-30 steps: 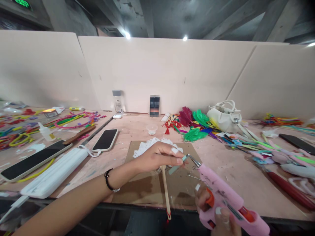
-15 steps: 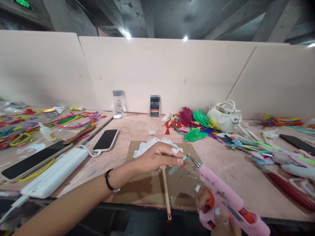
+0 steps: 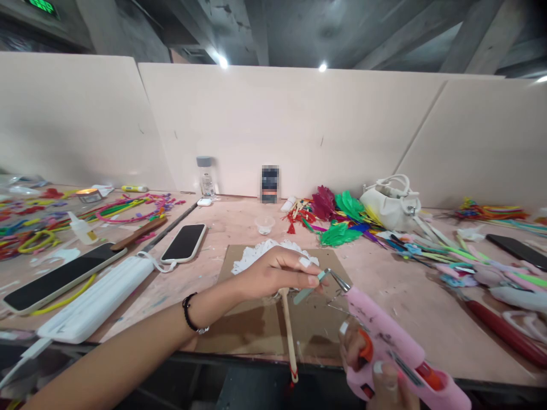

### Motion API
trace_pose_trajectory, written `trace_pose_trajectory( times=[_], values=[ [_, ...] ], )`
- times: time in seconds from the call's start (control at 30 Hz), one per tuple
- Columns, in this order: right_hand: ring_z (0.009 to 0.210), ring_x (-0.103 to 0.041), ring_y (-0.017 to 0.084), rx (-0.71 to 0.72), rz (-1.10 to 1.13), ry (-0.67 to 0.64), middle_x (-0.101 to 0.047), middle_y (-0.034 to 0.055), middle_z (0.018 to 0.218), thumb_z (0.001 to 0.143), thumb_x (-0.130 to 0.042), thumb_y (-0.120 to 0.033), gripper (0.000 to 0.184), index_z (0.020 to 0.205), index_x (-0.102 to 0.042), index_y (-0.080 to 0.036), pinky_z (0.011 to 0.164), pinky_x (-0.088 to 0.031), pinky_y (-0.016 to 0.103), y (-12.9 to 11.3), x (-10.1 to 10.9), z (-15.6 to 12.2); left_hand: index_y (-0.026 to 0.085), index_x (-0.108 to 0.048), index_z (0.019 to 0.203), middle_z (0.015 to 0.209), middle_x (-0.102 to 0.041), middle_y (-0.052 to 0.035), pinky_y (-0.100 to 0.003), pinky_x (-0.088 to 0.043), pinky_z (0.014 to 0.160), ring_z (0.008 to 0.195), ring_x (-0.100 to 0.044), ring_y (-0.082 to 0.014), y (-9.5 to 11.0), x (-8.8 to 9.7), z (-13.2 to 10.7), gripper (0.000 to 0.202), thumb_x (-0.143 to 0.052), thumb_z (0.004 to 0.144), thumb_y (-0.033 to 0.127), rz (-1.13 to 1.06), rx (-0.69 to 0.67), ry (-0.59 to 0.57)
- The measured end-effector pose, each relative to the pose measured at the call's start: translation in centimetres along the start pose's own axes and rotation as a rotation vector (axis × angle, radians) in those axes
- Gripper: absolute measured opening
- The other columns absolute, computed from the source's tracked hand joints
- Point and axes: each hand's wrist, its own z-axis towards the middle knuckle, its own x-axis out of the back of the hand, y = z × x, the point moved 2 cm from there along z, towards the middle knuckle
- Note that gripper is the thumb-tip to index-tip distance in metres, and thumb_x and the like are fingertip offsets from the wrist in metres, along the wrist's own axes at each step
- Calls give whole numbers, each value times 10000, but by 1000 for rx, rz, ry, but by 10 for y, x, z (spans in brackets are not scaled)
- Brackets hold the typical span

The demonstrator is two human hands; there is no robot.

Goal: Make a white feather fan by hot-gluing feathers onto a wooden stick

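Note:
My left hand [image 3: 273, 272] pinches a small pale green strip [image 3: 308, 288] over a brown cardboard sheet [image 3: 256, 324]. A wooden stick [image 3: 289, 333] hangs down from under that hand, and a white lace doily [image 3: 256, 253] lies behind it. My right hand [image 3: 380, 373] grips a pink hot glue gun [image 3: 384, 341], a finger on its orange trigger. The gun's metal nozzle [image 3: 337, 279] touches the tip of the green strip.
Coloured feathers [image 3: 337, 219] and a white handbag [image 3: 391, 205] lie at the back right. Two phones [image 3: 183, 242] and a white case [image 3: 94, 299] sit on the left. Pipe cleaners and craft bits cover both sides. Beige partition boards close off the back.

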Motion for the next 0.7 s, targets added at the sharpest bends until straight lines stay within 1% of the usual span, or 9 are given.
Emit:
trace_pose_trajectory(
  times=[0.1,0.2,0.3,0.4,0.47,0.57,0.63,0.7],
  values=[
    [595,-600,215,-22,7,-17,-635,79,686,969,-557,-478,380,781,-690,-176,538,-489,318,0,0,-1,197,-827,902,890,-803,-69,-254,-547,794,827,-715,-142,0,0,1,109,-772,838,267,16,-5,-12],
    [604,-604,214,-68,30,-4,-641,81,697,991,-512,-451,389,787,-697,-176,545,-485,320,-1,2,0,189,-825,910,892,-802,-76,-266,-553,788,825,-717,-150,-1,1,1,121,-767,840,269,19,-3,-13],
    [612,-623,222,-78,50,-19,-663,80,707,976,-552,-463,368,792,-708,-185,560,-494,324,-2,3,2,196,-825,919,901,-802,-75,-277,-563,792,821,-714,-151,-2,2,1,121,-760,842,263,15,-14,-10],
    [608,-632,232,-94,83,3,-685,83,712,958,-588,-525,389,793,-706,-193,558,-491,327,-6,1,4,198,-826,904,889,-799,-69,-262,-562,785,808,-704,-138,-2,4,0,107,-750,846,246,35,-28,2],
    [561,-597,216,-107,89,65,-666,72,670,946,-596,-578,424,780,-681,-197,528,-455,313,-14,-4,6,195,-825,884,874,-795,-66,-253,-560,782,805,-700,-134,-2,4,1,98,-747,847,243,56,-30,10],
    [496,-501,174,-148,79,200,-584,31,597,963,-534,-621,462,759,-588,-210,497,-377,293,-30,-13,12,190,-821,859,847,-790,-58,-244,-556,779,799,-701,-132,1,4,1,87,-749,834,232,66,-25,24],
    [489,-479,160,-137,74,201,-564,28,614,998,-461,-596,464,757,-557,-211,488,-359,288,-40,-18,19,185,-818,842,813,-786,-48,-228,-551,759,771,-703,-125,3,4,1,76,-750,816,207,54,-9,41],
    [510,-480,149,-90,48,155,-543,23,649,1007,-464,-540,436,742,-558,-207,499,-359,281,-49,-22,26,182,-815,827,781,-782,-37,-216,-548,739,737,-705,-117,5,4,1,72,-751,796,181,32,11,58]
  ],
)
